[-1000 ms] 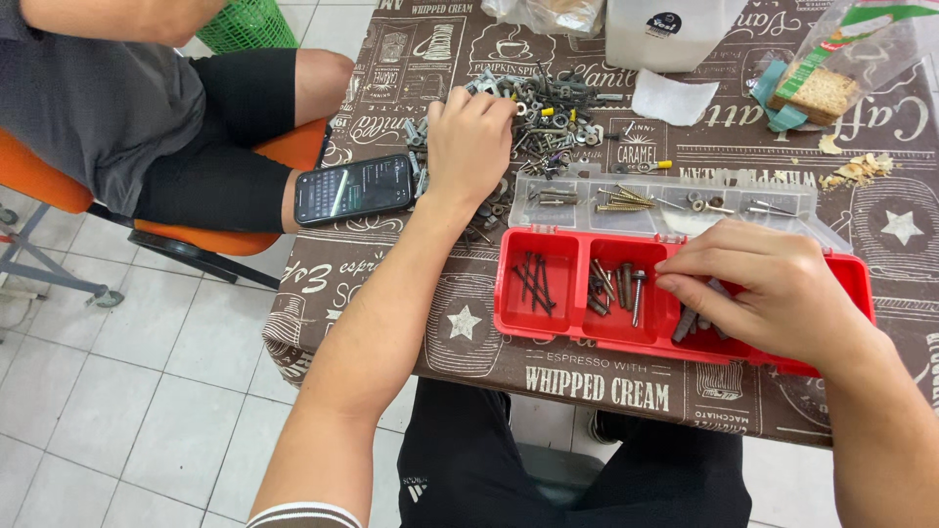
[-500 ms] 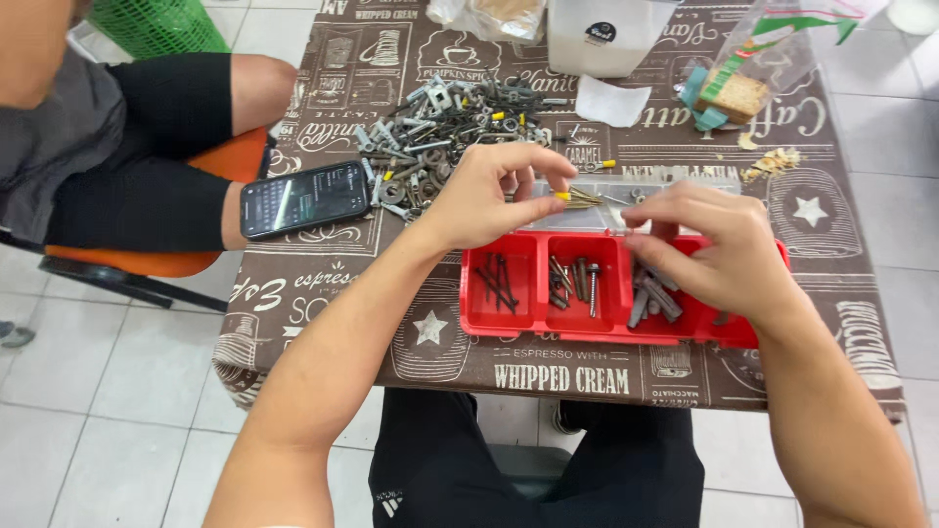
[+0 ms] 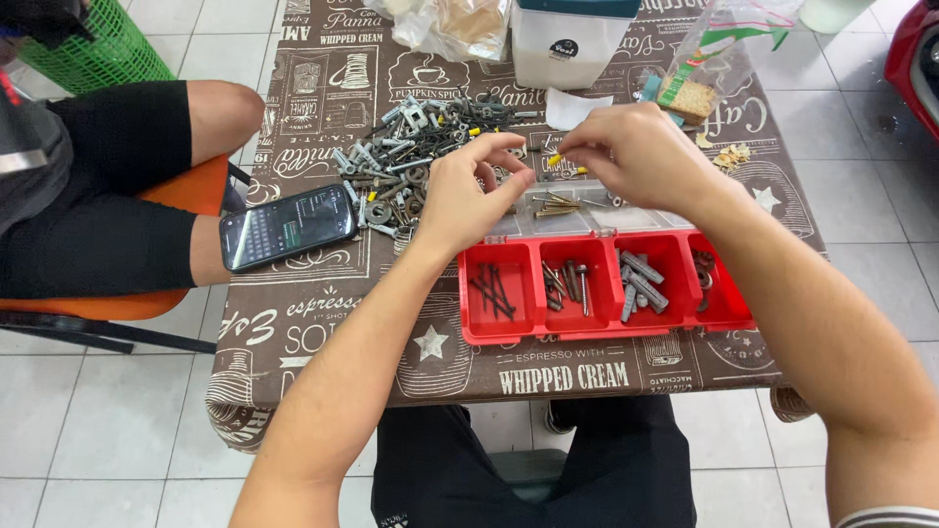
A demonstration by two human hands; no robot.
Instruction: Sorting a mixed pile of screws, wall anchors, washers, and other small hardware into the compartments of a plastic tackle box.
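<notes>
Since the earlier frame both hands have lifted off the red tray [image 3: 509, 328] toward 12 o'clock. Right hand [image 3: 641, 156] pinches a small yellow-tipped piece [image 3: 555, 158]; left hand [image 3: 469, 196], fingers curled and holding nothing visible, hovers beside the pile of loose hardware [image 3: 411, 161]. Brown patterned tabletop [image 3: 323, 323], phone [image 3: 287, 227] at 9 o'clock; tiled floor [image 3: 98, 411], a seated person [image 3: 88, 196] alongside.

Light: bright, even daylight is seen | Shadows: soft ones are cast beneath the table [image 3: 293, 332] onto the floor tiles [image 3: 88, 420] | Glare: a faint sheen is shown on the phone [image 3: 289, 227] screen | Focus: sharp throughout | Edges: slightly stretched by the wide lens
</notes>
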